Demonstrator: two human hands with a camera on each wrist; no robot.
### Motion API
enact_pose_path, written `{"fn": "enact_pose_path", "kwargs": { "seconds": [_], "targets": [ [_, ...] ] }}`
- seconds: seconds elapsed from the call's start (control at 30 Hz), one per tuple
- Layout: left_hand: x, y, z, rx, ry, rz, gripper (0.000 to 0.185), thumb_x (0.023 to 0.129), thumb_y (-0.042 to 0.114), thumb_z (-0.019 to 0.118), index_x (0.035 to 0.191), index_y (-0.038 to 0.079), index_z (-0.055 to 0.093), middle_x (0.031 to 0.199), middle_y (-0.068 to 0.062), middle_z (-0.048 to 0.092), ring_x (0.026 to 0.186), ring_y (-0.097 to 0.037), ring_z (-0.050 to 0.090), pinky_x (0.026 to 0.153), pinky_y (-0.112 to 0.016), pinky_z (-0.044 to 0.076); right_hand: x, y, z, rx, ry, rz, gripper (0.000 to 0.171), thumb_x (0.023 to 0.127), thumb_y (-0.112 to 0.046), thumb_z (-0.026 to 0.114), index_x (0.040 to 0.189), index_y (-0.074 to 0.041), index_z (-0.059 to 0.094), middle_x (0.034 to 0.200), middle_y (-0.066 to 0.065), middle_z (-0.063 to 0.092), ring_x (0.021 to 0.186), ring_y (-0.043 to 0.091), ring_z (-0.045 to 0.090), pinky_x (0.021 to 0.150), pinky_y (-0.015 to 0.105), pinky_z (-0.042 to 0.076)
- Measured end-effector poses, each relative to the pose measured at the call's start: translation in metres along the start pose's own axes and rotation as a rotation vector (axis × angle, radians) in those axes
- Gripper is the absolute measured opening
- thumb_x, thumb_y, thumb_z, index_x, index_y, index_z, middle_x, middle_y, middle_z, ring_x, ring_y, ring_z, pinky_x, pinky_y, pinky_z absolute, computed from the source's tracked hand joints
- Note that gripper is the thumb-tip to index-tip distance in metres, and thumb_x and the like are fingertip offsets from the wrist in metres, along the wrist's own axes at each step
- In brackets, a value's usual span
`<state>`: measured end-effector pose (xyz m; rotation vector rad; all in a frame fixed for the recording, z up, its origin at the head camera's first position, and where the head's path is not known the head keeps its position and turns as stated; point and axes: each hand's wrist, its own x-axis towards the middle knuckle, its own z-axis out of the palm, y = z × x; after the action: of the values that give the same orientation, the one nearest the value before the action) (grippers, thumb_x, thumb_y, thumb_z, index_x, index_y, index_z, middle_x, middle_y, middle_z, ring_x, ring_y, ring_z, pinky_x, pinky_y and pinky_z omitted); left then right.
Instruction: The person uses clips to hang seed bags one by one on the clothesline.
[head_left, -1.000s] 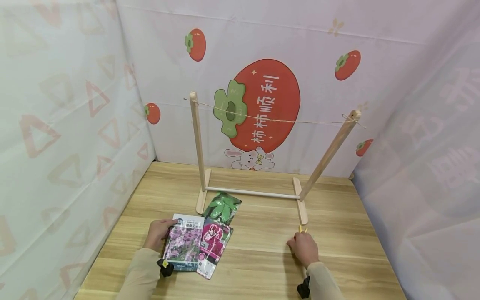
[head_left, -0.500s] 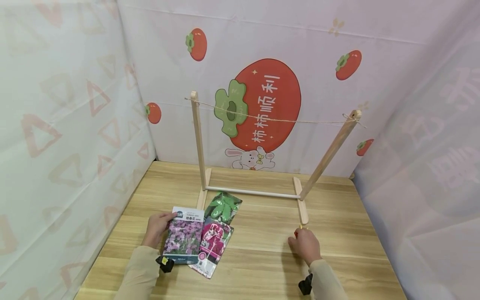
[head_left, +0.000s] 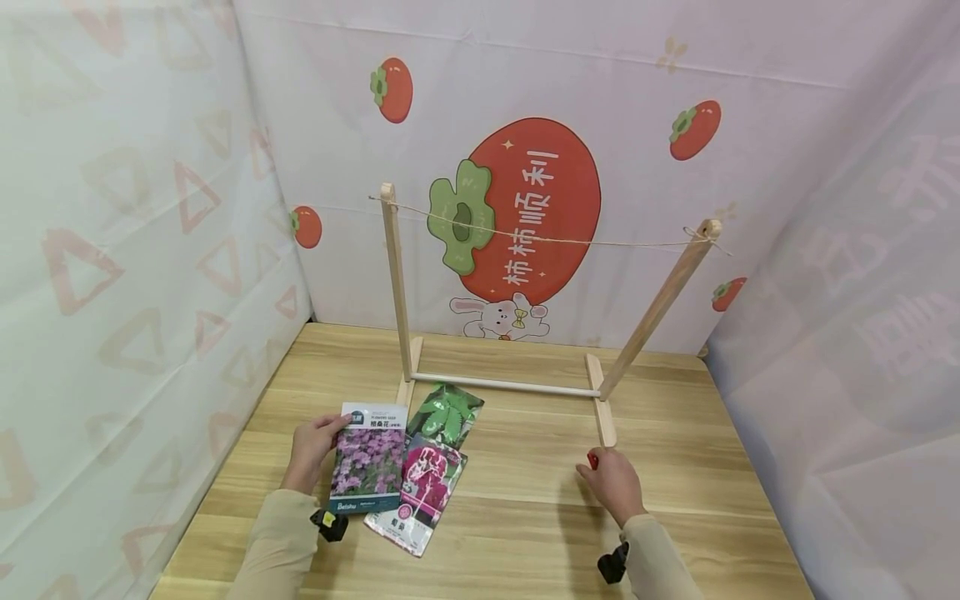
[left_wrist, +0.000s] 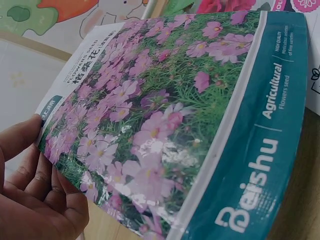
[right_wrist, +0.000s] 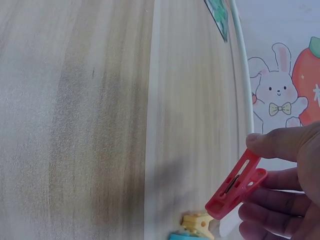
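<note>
In the head view, the left hand (head_left: 313, 450) holds the flower packet (head_left: 367, 457) by its far left corner at the left of the table (head_left: 517, 533). The packet slants over the left edge of the pink packet (head_left: 420, 500); whether its near edge touches anything, I cannot tell. The green packet (head_left: 447, 414) lies farther off, by the left foot of the rack (head_left: 660, 317). A string (head_left: 555, 242) runs between the tops of the posts. To the right, by the near end of the right foot, the right hand (head_left: 611, 483) has a red clip (head_left: 593, 460), mostly hidden here.

In the left wrist view, the thumb lies on the packet's corner, the other fingers curled behind it. The printed front faces up, its teal band at the near end.

In the right wrist view, thumb and forefinger pinch the clip's handles, which stand apart; the other fingers are loosely bent. Near it are a yellow clip (right_wrist: 197, 223) and a blue piece (right_wrist: 187, 236), partly cut off.
</note>
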<state>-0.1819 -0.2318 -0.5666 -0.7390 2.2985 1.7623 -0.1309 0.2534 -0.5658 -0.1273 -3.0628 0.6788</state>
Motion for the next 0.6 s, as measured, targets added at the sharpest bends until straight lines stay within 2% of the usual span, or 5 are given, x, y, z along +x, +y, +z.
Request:
{"fn": "enact_pose_path", "kwargs": {
  "seconds": [0.17, 0.23, 0.3, 0.43, 0.6],
  "targets": [
    [-0.003, 0.005, -0.001, -0.014, 0.013, 0.008, 0.054, 0.093, 0.037, 0.065, 0.127, -0.004, 0.059, 0.119, -0.015, 0.065, 0.086, -0.006, 0.058, 0.076, -0.019, 0.047, 0.001, -0.002, -0.003, 0.011, 0.007, -0.004, 0.028, 0.085, -0.020, 0.074, 0.097, 0.004, 0.069, 0.075, 0.008, 0.059, 0.064, 0.017, 0.048, 0.056, 0.032, 0.041],
    [-0.003, 0.007, 0.000, -0.020, 0.021, 0.005, 0.054, 0.093, 0.038, 0.065, 0.128, -0.004, 0.059, 0.123, -0.017, 0.063, 0.087, -0.006, 0.058, 0.076, -0.019, 0.048, 0.002, -0.003, -0.004, 0.013, 0.011, -0.005, 0.031, 0.085, -0.021, 0.074, 0.102, 0.005, 0.069, 0.077, 0.009, 0.061, 0.065, 0.017, 0.050, 0.057, 0.033, 0.043],
    [-0.002, 0.009, 0.000, -0.026, 0.029, 0.008, 0.055, 0.093, 0.038, 0.065, 0.128, -0.004, 0.058, 0.126, -0.018, 0.062, 0.087, -0.005, 0.059, 0.076, -0.018, 0.048, 0.003, -0.004, -0.005, 0.019, 0.018, -0.009, 0.030, 0.085, -0.021, 0.074, 0.101, 0.005, 0.069, 0.077, 0.008, 0.061, 0.065, 0.017, 0.049, 0.058, 0.032, 0.042],
    [-0.001, 0.011, 0.000, -0.039, 0.046, 0.027, 0.051, 0.094, 0.035, 0.064, 0.126, -0.004, 0.060, 0.119, -0.014, 0.064, 0.083, -0.004, 0.057, 0.071, -0.015, 0.047, 0.004, -0.007, -0.008, 0.056, 0.036, -0.025, 0.028, 0.085, -0.021, 0.074, 0.099, 0.003, 0.069, 0.076, 0.007, 0.060, 0.066, 0.016, 0.049, 0.059, 0.032, 0.042],
    [-0.001, 0.016, 0.000, -0.063, 0.063, 0.040, 0.050, 0.093, 0.035, 0.065, 0.124, -0.004, 0.061, 0.113, -0.009, 0.066, 0.081, -0.002, 0.057, 0.072, -0.014, 0.047, 0.005, -0.012, -0.016, 0.129, 0.079, -0.039, 0.029, 0.084, -0.020, 0.074, 0.100, 0.003, 0.069, 0.081, 0.010, 0.065, 0.071, 0.019, 0.057, 0.065, 0.038, 0.048]
  ]
}}
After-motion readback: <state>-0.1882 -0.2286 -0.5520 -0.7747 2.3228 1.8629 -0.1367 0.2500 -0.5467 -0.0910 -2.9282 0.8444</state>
